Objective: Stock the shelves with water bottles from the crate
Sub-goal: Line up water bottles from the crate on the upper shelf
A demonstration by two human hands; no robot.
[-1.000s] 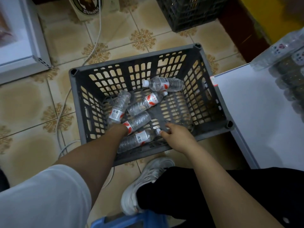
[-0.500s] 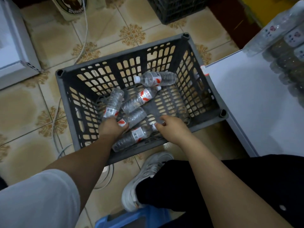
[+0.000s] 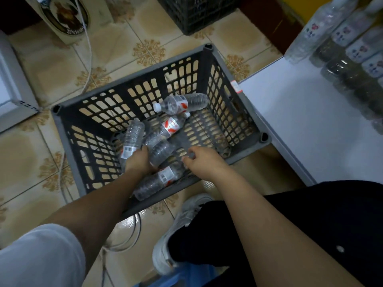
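Patterned floor tiles [image 3: 41,129] carry the grey slatted crate [image 3: 238,104], with a white shelf [image 3: 300,121] just beside it on the right. Inside, the left hand [image 3: 137,162] curls over the lower ends of two water bottles, the leftmost bottle [image 3: 133,136] and the bottle beside it [image 3: 160,150]; how firmly it grips either is hard to tell, since the fingers are hidden under the hand. The right hand [image 3: 204,160] hovers just above the crate floor with fingers loosely bent and nothing between them, near the neck of the nearest bottle [image 3: 159,180]. Two more bottles lie further in: one with a red label [image 3: 167,127] and one against the far wall [image 3: 182,103]. To lift cleanly, each hand would do best wrapping round the middle of a bottle, as these thin, ribbed walls look likely to flex and slip. Bottles already stocked [image 3: 342,38] stand at the shelf's far end.
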